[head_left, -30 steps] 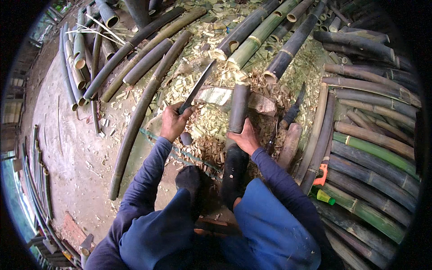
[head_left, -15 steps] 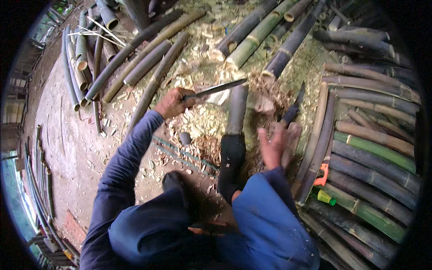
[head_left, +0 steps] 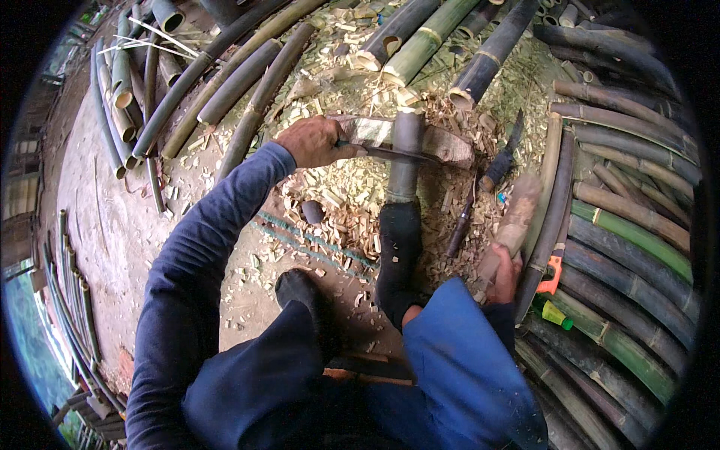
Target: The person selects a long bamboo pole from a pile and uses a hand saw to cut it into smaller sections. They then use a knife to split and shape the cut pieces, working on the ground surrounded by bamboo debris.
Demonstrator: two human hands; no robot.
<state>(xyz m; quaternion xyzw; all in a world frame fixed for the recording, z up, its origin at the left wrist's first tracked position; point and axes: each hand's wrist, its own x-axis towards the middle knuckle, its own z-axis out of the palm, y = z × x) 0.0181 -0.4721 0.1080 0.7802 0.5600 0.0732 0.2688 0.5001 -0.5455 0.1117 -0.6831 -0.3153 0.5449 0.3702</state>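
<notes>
"Where is the short, grey-brown bamboo tube (head_left: 403,178) lying?"

"It's resting across a pale wooden block (head_left: 450,145), a black-covered foot (head_left: 400,232) meeting its near end."

"What's being held?"

"The left hand (head_left: 313,141) is gripping a long, dark metal knife (head_left: 394,154), now crossing the tube; the right hand (head_left: 505,274), open a moment ago, is clasping a blurred brown wooden club (head_left: 517,217)."

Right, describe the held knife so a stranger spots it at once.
Start at the pale chips, where a short bamboo piece meets a foot in black. The knife crosses that piece, held in the left grip. Unlike the dark-handled blade to its right, it isn't lying loose.
</notes>
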